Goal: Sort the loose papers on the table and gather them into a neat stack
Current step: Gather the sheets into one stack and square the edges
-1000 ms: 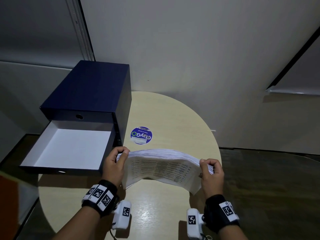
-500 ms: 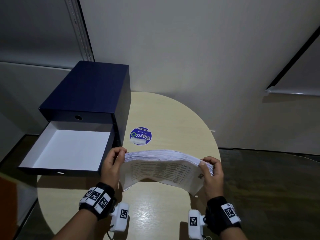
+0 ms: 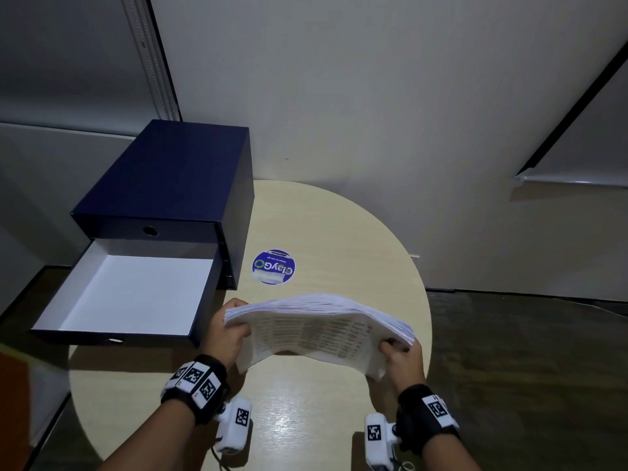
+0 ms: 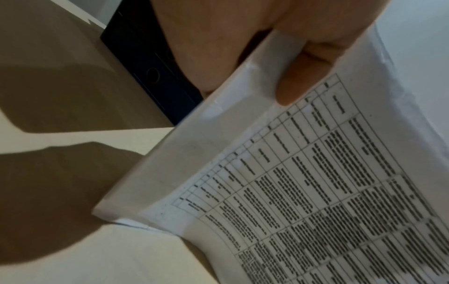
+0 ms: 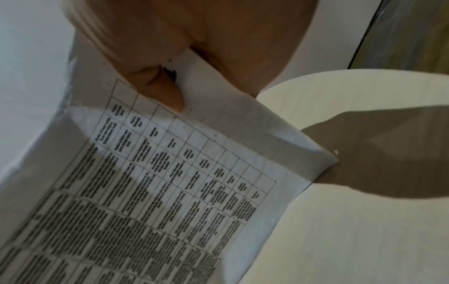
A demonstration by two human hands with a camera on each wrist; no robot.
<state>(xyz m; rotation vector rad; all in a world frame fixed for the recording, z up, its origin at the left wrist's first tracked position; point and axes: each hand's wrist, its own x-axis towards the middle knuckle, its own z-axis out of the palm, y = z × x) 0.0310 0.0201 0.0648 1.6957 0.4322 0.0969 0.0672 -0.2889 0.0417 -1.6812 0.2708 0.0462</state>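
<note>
A thick stack of printed papers (image 3: 319, 328) stands on edge over the round beige table (image 3: 339, 232), its near sheet bearing a printed table and bowing toward me. My left hand (image 3: 226, 329) grips the stack's left end, thumb on the printed face (image 4: 301, 76). My right hand (image 3: 401, 355) grips the right end, thumb on the printed sheet (image 5: 167, 92). The stack's lower corners (image 4: 102, 211) (image 5: 328, 163) sit at the tabletop. The top edges of the sheets (image 3: 319, 302) fan slightly unevenly.
A dark blue drawer box (image 3: 176, 178) stands at the table's left, its lower drawer (image 3: 129, 294) pulled out and showing a white inside. A round blue sticker (image 3: 273, 266) lies flat behind the stack. White walls stand close behind; dark floor lies right.
The stack has tilted and shifted: its left end rose a little while the right end dropped, and my right hand moved lower. Both hands keep their grip.
</note>
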